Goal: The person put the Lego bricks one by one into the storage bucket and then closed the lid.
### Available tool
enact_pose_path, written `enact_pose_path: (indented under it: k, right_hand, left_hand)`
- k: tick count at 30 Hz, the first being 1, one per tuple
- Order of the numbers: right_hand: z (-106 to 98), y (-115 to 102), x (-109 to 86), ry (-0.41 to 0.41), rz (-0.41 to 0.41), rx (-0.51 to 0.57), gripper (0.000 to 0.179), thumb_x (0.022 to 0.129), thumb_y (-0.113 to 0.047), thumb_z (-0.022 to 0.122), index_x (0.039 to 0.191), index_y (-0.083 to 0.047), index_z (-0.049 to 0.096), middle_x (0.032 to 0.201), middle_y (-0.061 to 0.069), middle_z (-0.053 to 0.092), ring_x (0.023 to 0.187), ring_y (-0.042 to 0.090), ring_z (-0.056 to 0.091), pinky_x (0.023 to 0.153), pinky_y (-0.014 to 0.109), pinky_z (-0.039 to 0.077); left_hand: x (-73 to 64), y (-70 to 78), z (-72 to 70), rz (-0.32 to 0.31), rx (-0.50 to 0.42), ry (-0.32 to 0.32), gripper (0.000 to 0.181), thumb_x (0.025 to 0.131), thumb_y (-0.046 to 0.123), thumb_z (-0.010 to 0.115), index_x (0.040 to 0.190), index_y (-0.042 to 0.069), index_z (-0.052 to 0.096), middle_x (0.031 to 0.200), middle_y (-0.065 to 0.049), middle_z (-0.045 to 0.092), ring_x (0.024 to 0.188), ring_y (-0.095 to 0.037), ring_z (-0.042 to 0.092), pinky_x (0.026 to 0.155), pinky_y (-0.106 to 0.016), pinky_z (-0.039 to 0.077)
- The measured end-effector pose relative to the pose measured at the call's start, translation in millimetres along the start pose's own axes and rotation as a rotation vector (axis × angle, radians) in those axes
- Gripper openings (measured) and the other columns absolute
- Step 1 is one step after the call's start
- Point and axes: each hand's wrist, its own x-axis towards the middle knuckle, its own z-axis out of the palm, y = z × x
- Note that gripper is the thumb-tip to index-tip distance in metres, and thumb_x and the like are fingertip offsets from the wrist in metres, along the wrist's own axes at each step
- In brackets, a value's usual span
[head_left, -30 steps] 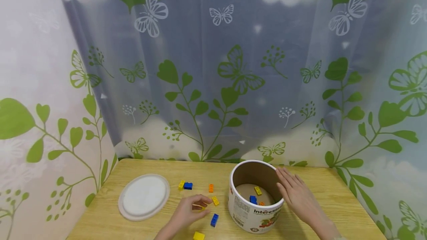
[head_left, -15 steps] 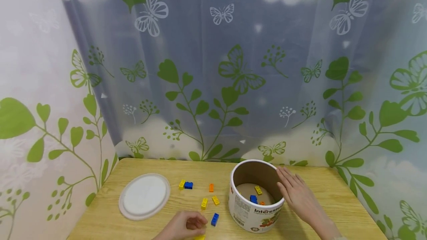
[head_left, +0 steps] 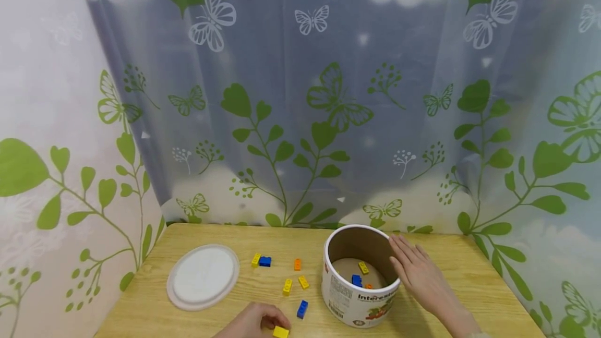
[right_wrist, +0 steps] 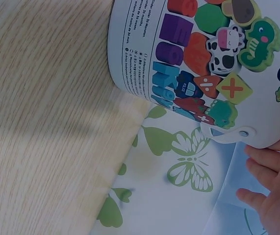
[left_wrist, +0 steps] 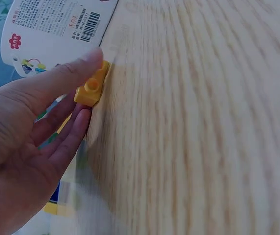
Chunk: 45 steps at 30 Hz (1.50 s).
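My left hand (head_left: 254,320) is at the table's near edge, its thumb and fingers pinching a yellow toy brick (head_left: 280,332). In the left wrist view the thumb lies along one side of this studded brick (left_wrist: 91,88), with the fingertips on the other side, close over the wood. A white round bucket (head_left: 341,301) with printed pictures stands open to the right. Against its right rim rests my right hand (head_left: 422,281), fingers straight. Inside the bucket are a yellow brick (head_left: 363,268), a blue brick (head_left: 357,280) and an orange one, partly hidden by the wall.
Several loose bricks lie on the wooden table (head_left: 253,236), among them a blue brick (head_left: 302,309), a yellow brick (head_left: 287,287) and an orange brick (head_left: 297,264). A white round lid (head_left: 204,277) lies at the left. Behind hangs a printed curtain (head_left: 281,119).
My left hand has come back toward the near edge, away from a yellow brick by the middle, and has taken hold of the nearest yellow brick. The right hand has stayed on the bucket.
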Motion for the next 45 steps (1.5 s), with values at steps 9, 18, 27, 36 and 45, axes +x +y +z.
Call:
enact_pose_path:
  k: [9, 18, 27, 36, 45]
  right_hand:
    - [-1, 0, 1.3, 0.014, 0.001, 0.006, 0.049, 0.103, -0.022, 0.058, 0.148, -0.001, 0.051, 0.151, 0.016, 0.050, 0.140, 0.037, 0.045, 0.114, 0.059, 0.037]
    - [-2, 0, 1.5, 0.008, 0.005, 0.005, 0.049, 0.103, -0.022, 0.057, 0.147, -0.001, 0.051, 0.151, 0.016, 0.050, 0.140, 0.037, 0.045, 0.114, 0.059, 0.036]
    - [1, 1, 1.1, 0.000, 0.008, 0.000, 0.049, 0.103, -0.022, 0.057, 0.148, -0.001, 0.051, 0.151, 0.017, 0.050, 0.141, 0.037, 0.044, 0.114, 0.059, 0.036]
    - [2, 1, 0.3, 0.035, -0.014, -0.014, 0.048, 0.104, -0.023, 0.057, 0.145, 0.000, 0.053, 0.148, 0.018, 0.053, 0.138, 0.038, 0.048, 0.111, 0.060, 0.039]
    - [1, 1, 0.5, 0.010, -0.003, -0.007, 0.049, 0.103, -0.021, 0.058, 0.147, -0.001, 0.051, 0.150, 0.017, 0.051, 0.139, 0.037, 0.046, 0.113, 0.060, 0.037]
  left_hand:
    - [2.0, -0.7, -5.4, 0.016, 0.047, 0.007, 0.020, 0.088, 0.012, 0.080, 0.107, 0.015, 0.077, 0.102, 0.007, 0.073, 0.089, -0.010, 0.064, 0.077, -0.023, 0.057]
    - [6.2, 13.6, -20.2, 0.128, 0.089, 0.092, 0.024, 0.087, 0.018, 0.081, 0.109, 0.009, 0.075, 0.104, 0.005, 0.073, 0.089, -0.005, 0.064, 0.077, -0.020, 0.057]
    - [14.5, 36.9, -38.0, 0.211, 0.195, 0.165, 0.020, 0.087, 0.015, 0.081, 0.106, 0.012, 0.075, 0.106, 0.000, 0.072, 0.091, -0.008, 0.064, 0.078, -0.020, 0.058]
    - [20.2, 61.7, -50.9, 0.250, 0.271, 0.209, 0.021, 0.089, 0.018, 0.080, 0.109, 0.018, 0.075, 0.108, 0.001, 0.074, 0.093, -0.012, 0.066, 0.081, -0.025, 0.060]
    - [28.6, 76.1, -54.3, 0.284, 0.323, 0.238, 0.022, 0.090, 0.022, 0.079, 0.111, 0.016, 0.075, 0.109, 0.002, 0.073, 0.094, -0.010, 0.066, 0.083, -0.031, 0.060]
